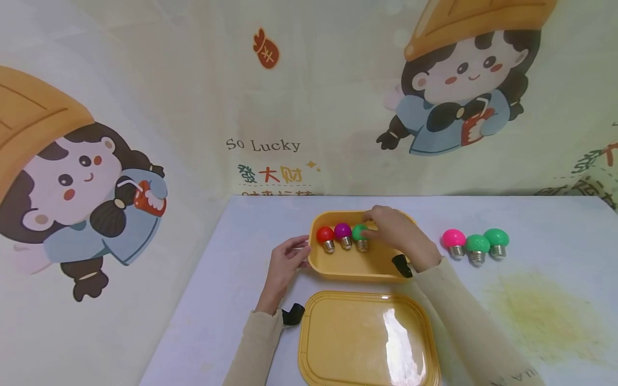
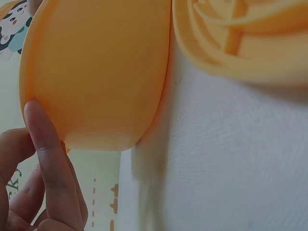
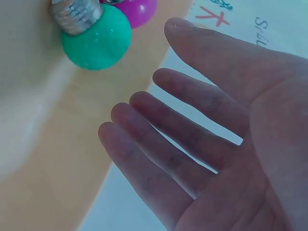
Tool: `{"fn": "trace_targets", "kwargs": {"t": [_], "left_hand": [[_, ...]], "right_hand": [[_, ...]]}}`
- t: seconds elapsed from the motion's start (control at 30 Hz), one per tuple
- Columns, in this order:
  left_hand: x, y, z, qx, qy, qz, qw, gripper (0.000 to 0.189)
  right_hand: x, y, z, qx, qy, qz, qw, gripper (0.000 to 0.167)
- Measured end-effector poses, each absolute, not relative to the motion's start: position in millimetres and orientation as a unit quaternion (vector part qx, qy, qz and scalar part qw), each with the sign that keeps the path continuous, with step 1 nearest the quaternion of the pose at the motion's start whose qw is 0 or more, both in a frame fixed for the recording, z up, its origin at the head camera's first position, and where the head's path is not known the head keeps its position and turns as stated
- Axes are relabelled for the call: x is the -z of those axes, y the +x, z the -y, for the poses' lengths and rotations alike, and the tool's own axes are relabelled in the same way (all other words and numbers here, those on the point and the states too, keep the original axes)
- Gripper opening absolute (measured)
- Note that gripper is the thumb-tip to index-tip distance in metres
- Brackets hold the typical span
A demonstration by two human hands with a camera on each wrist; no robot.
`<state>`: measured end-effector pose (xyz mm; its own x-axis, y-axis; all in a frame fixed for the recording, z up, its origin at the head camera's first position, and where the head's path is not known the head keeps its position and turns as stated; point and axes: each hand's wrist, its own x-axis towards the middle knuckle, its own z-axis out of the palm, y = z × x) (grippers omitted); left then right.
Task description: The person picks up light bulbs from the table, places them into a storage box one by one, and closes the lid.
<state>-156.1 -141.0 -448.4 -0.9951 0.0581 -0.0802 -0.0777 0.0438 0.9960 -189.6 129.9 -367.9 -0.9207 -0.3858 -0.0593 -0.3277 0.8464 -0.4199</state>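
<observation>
A yellow plastic box [image 1: 350,268] holds a red bulb [image 1: 325,234], a purple bulb [image 1: 343,230] and a green bulb [image 1: 359,232] in a row, each with a silver screw base. My left hand [image 1: 285,262] is at the box's left end, its fingers touching the outer wall [image 2: 96,77]. Over the box's right part is my right hand [image 1: 398,233], its fingers spread and nothing in its palm. In the right wrist view the fingertips are a little apart from the green bulb [image 3: 98,45].
A yellow lid [image 1: 352,338] lies flat in front of the box. To the right, a pink bulb [image 1: 454,238] and two green bulbs [image 1: 477,244] rest together on the white table [image 1: 545,220]. Behind stands a printed cloth backdrop [image 1: 338,107].
</observation>
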Motion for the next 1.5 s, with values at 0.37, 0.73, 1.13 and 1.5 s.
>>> {"fn": "trace_targets", "kwargs": {"t": [0.37,0.73,1.13,1.5], "left_hand": [[449.9,-157.3,141.2,-0.687,-0.011,-0.725,0.048,0.032],[448.4,-155.7,144.2,-0.683,-0.024,-0.728,0.05,0.035],[449.2,-156.0,142.8,-0.69,-0.021,-0.722,0.047,0.032],[450.7,-157.3,140.8,-0.691,-0.02,-0.721,0.05,0.033]], "right_hand": [[360.6,-176.1,-144.8,0.197,-0.177,-0.964,0.038,0.039],[365.5,-164.7,-164.7,0.197,-0.187,-0.962,0.001,0.035],[366.0,-156.2,-189.2,0.204,-0.158,-0.966,0.002,0.033],[375.5,-153.8,-210.3,0.215,-0.143,-0.966,-0.003,0.033]]}}
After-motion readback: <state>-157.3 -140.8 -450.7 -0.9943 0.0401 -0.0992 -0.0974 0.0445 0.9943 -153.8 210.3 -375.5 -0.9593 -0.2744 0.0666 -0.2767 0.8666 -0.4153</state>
